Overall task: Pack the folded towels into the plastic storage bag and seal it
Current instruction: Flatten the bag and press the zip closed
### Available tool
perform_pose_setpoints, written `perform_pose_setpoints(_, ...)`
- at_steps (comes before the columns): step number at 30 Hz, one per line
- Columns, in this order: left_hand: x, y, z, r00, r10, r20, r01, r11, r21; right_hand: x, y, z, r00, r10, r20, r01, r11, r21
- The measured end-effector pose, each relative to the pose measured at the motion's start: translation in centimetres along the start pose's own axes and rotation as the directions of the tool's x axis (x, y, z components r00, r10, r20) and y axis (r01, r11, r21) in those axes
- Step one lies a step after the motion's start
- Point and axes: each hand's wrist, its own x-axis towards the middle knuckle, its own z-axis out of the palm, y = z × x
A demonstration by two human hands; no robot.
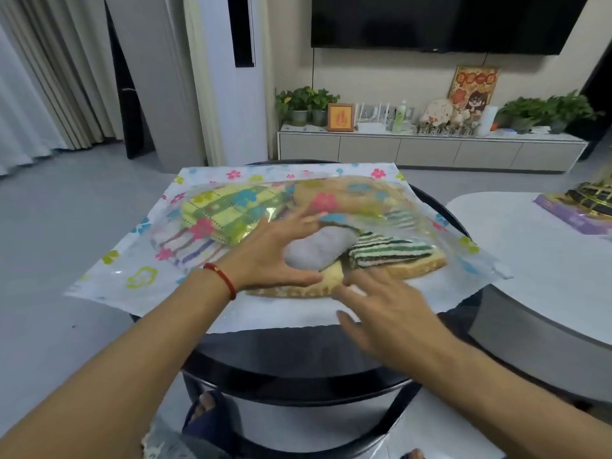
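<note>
On the round black table [298, 369], my left hand [265, 256] presses spread fingers on the grey towel [319, 248] at the bag's [109, 276] near mouth, my right hand [387, 309] lying flat and relaxed beside it.

A living room with a grey floor [66, 200]. Pale curtains [49, 77] hang at far left beside a tall white standing air conditioner [231, 87]. A dark wall-mounted television [443, 21] hangs above a long low grey cabinet [430, 150] carrying 3 groups of potted plants [304, 101], a small framed picture [340, 117] and a router. A round black bench [298, 376] stands in front, a white table [546, 253] beside it.
</note>
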Motion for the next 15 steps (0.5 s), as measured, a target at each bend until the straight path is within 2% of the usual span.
perform_pose_setpoints(1, 0.2, 0.4, -0.7, 0.999, 0.028, -0.019, -0.028, 0.999, -0.017, 1.3, -0.6, 1.3, 0.992, 0.033, 0.120, -0.035, 0.999, 0.021)
perform_pose_setpoints(3, 0.3, 1.0, -1.7, 0.997, 0.051, -0.066, -0.058, 0.994, -0.098, 4.6, -0.1, 3.7, 0.906, 0.212, 0.367, -0.232, 0.973, 0.012)
perform_pose_setpoints(6, -0.3, 1.7, -2.4, 0.992, 0.065, -0.112, -0.083, 0.983, -0.163, 9.2, 2.0, 7.6, 0.775, 0.380, 0.504, -0.423, 0.905, -0.032)
perform_pose_setpoints(10, -0.7, 1.6, -3.1, 0.991, 0.075, -0.112, -0.103, 0.955, -0.278, 12.4, 3.4, 10.6, 0.737, 0.468, 0.488, -0.514, 0.857, -0.044)
perform_pose_setpoints(15, -1.6, 1.4, -3.4, 0.991, 0.073, -0.108, -0.108, 0.923, -0.368, 13.6, 4.2, 10.9, 0.803, 0.498, 0.329, -0.534, 0.845, 0.024)
